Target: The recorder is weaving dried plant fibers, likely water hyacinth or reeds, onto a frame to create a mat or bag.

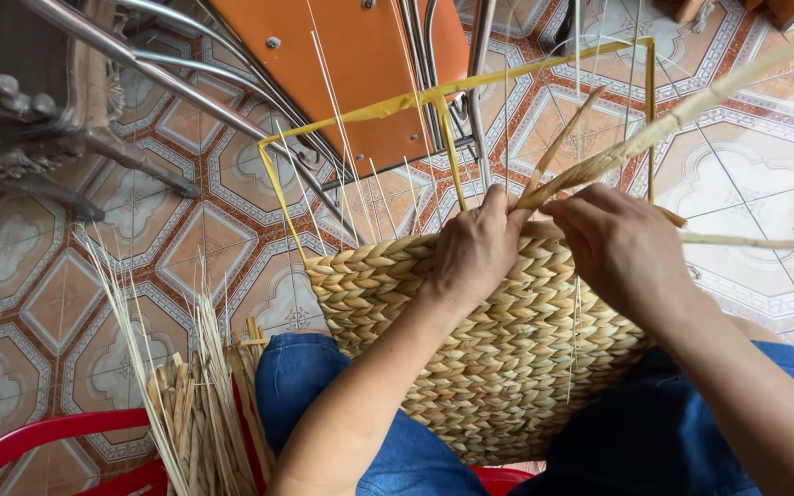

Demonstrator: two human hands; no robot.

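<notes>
The woven basket (498, 358) lay across your lap at lower centre, mid-weave at its rim. Your left hand (475, 248) and right hand (622, 248) were both pinched shut on the straw strand (599, 161); tucking it tight seemed next.

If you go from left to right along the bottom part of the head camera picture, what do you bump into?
Red plastic rim → bundle of dry straw strands → left hand on the woven basket → right hand pinching a straw strip.
</notes>
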